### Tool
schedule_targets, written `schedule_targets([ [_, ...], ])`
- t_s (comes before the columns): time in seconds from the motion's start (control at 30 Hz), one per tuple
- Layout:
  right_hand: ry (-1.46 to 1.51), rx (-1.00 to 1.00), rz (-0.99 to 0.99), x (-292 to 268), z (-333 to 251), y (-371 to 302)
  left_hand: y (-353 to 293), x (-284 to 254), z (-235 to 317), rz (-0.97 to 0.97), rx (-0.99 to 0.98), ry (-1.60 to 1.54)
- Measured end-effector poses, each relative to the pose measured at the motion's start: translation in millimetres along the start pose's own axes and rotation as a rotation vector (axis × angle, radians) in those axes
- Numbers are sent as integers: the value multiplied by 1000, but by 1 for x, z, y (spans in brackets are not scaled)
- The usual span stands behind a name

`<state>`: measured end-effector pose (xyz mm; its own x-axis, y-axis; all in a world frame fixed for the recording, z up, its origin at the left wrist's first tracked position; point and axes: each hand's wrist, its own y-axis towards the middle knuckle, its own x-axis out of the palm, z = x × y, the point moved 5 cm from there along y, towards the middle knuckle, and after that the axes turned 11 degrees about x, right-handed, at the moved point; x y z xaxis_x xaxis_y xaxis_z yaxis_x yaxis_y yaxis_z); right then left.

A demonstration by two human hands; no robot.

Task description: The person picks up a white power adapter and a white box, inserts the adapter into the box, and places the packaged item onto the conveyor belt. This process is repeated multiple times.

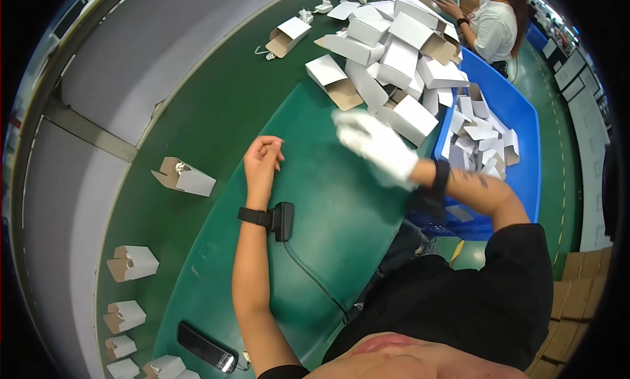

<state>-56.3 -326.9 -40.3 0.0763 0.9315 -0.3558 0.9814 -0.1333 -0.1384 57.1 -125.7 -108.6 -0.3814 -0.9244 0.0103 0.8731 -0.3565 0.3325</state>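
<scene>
My left hand [264, 157] is bare and rests over the green mat [315, 182], its fingers curled in and nothing visible in them. A black strap with a small black device [282, 221] circles that wrist. My right hand [371, 143], in a white glove, reaches across the mat with its fingers stretched out and slightly blurred. It is apart from the nearest white boxes [410, 118], which belong to a heaped pile at the far end. One open box [333, 82] lies tilted at the pile's left edge, its brown inside showing.
A blue bin [539, 149] with more white boxes stands right of the table. Along the left side sit several open boxes [134, 263] with white contents. A black phone-like device [203, 346] lies lower left. White plug adapters [323, 7] lie at the back. Another person [492, 28] works far right.
</scene>
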Motion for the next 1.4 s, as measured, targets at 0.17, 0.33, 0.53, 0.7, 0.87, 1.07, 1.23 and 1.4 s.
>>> schedule_targets([
  [0.17,498,-270,237,38,-77,177,-13,-26,-2,74,-41,13],
  [0.33,-510,44,780,-22,-38,368,5,23,-17,-5,-15,-76],
  [0.53,-339,334,881,-38,-39,424,-9,-4,-17,37,-96,-2],
  [0.7,-1197,377,473,-84,-39,492,-1,16,-14,9,-130,-47],
  [0.87,-1355,471,340,-58,-29,498,-4,0,-18,60,-153,10],
  [1.07,-1410,424,389,-67,-23,502,-4,4,-20,43,-147,56],
  [1.23,-1558,290,414,-65,-23,496,-3,3,-22,50,-127,60],
  [1.4,-1851,-70,430,-54,-34,468,-4,-1,-26,58,-95,20],
])
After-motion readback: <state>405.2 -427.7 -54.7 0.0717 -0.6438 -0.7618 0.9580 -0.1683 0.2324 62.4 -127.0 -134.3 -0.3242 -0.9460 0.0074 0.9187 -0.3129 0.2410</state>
